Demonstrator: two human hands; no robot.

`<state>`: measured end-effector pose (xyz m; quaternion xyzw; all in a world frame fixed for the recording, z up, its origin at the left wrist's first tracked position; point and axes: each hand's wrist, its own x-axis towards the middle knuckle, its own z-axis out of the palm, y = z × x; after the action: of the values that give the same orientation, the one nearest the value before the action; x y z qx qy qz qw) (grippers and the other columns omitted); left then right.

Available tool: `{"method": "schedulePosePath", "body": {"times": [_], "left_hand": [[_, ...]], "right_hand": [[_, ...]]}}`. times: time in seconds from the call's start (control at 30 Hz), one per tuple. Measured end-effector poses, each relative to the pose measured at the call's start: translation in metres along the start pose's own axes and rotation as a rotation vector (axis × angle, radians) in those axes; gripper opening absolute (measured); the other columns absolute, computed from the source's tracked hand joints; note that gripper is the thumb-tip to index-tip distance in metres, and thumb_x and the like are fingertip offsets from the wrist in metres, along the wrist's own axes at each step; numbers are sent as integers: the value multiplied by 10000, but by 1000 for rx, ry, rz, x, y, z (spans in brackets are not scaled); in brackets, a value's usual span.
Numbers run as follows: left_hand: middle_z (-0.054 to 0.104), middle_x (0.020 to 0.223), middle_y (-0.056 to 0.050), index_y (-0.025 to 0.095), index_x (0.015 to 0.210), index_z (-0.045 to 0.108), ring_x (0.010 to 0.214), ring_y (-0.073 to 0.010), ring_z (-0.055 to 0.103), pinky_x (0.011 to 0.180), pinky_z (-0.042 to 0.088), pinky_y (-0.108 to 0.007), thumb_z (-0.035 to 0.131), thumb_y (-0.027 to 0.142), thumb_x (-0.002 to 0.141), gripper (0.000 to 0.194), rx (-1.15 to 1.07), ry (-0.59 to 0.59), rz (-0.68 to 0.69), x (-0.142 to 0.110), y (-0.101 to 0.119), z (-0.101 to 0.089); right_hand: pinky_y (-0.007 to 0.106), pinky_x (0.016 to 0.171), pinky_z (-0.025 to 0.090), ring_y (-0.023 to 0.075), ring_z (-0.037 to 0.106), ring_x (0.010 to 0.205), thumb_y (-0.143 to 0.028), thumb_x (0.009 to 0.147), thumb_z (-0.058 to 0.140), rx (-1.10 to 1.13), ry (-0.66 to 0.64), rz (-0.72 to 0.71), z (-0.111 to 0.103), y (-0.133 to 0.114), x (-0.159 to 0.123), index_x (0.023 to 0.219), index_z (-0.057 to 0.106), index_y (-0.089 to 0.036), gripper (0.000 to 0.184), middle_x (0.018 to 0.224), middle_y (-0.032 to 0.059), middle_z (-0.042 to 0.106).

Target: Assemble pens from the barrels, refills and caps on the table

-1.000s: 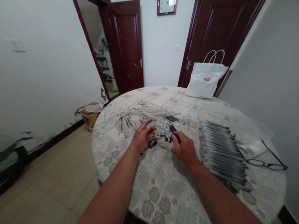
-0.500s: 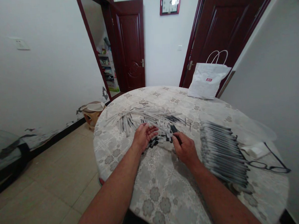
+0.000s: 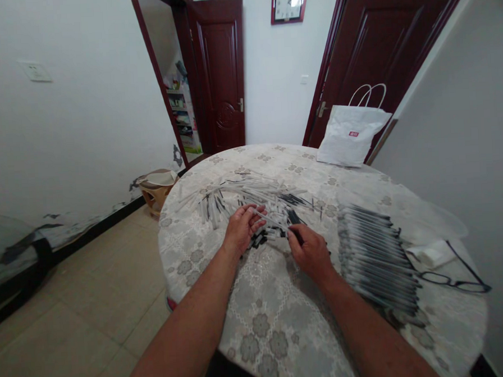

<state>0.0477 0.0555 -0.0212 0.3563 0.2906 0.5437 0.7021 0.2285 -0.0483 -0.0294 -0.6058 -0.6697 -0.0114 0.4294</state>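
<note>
Between my hands a thin translucent pen barrel (image 3: 274, 220) slants across the pile. My left hand (image 3: 239, 229) pinches its far-left end between thumb and forefinger, with the other fingers loosely curled. My right hand (image 3: 311, 252) is closed on the other end, back of the hand up. Beneath and beyond them lie loose clear tubes (image 3: 251, 187), thin black sticks that look like refills (image 3: 292, 200), and short black and clear pieces like caps (image 3: 260, 240). To the right of my right hand is a neat stack of pens (image 3: 377, 258) with dark ends.
The round table has a flowered cloth (image 3: 262, 326). Folded black-framed glasses (image 3: 450, 281) and a white roll or packet (image 3: 432, 254) lie beyond the pen stack, near clear plastic film (image 3: 430, 213). A white paper bag (image 3: 352, 135) stands at the back right. A brown stool (image 3: 156, 188) is left of the table.
My left fingers have come together at the barrel's end, and my right hand has shifted slightly left. The whole view has moved a little.
</note>
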Motion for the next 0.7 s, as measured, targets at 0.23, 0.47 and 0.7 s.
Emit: {"method": "schedulePosePath", "body": {"times": [0.23,0.47,0.7], "left_hand": [[745,1135,-158,175,1024,580,1025,-253,747,774,622,-336,726,269,844,250,-28,21,18,1,0,-1],[747,1130,-160,169,1032,595,1008,-251,751,775,620,-332,721,268,863,233,-17,-28,-9,0,-2,0],[755,1096,-168,147,1023,630,969,-249,756,752,617,-322,740,300,868,244,-9,-16,-13,-1,-3,2]], "right_hand": [[306,792,500,216,702,836,-316,986,507,14,16,-5,-2,-1,1,1031,695,-188,231,944,84,753],[320,809,514,221,703,854,-315,989,499,29,10,-22,-2,-2,1,1051,691,-191,236,956,88,750],[322,815,517,223,694,883,-307,1015,488,-74,-22,-117,4,5,0,1142,686,-177,269,1007,104,742]]}}
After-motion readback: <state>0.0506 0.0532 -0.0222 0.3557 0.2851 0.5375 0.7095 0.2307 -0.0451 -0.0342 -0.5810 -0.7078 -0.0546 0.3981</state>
